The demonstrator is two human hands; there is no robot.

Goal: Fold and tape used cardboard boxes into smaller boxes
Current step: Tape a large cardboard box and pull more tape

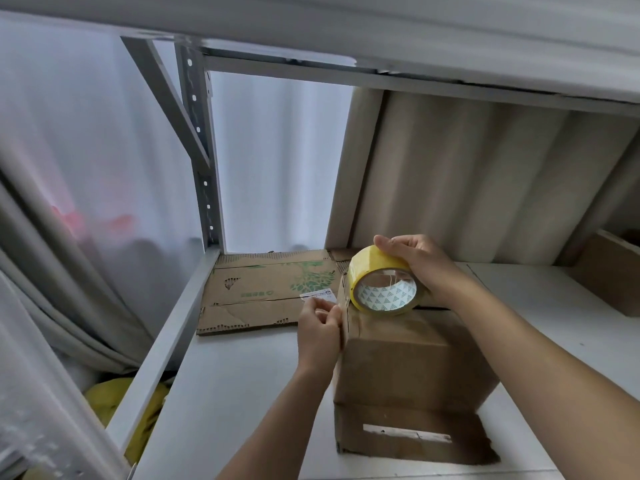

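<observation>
A small folded brown cardboard box (401, 362) stands on the white shelf (242, 393), with a flap and a slot cut at its near bottom. My right hand (419, 265) grips a roll of yellow tape (377, 282) that rests on the box's top far edge. My left hand (320, 332) lies against the box's left top edge, its fingers pinching there at what looks like the tape's end. A flattened cardboard sheet (263, 292) with green print lies flat on the shelf behind and to the left.
A grey metal rack post (202, 161) rises at the shelf's back left, with an upper shelf overhead. Curtains hang behind and to the left. Another brown cardboard piece (609, 271) sits at the far right. Something yellow (104, 400) lies below the shelf's left edge.
</observation>
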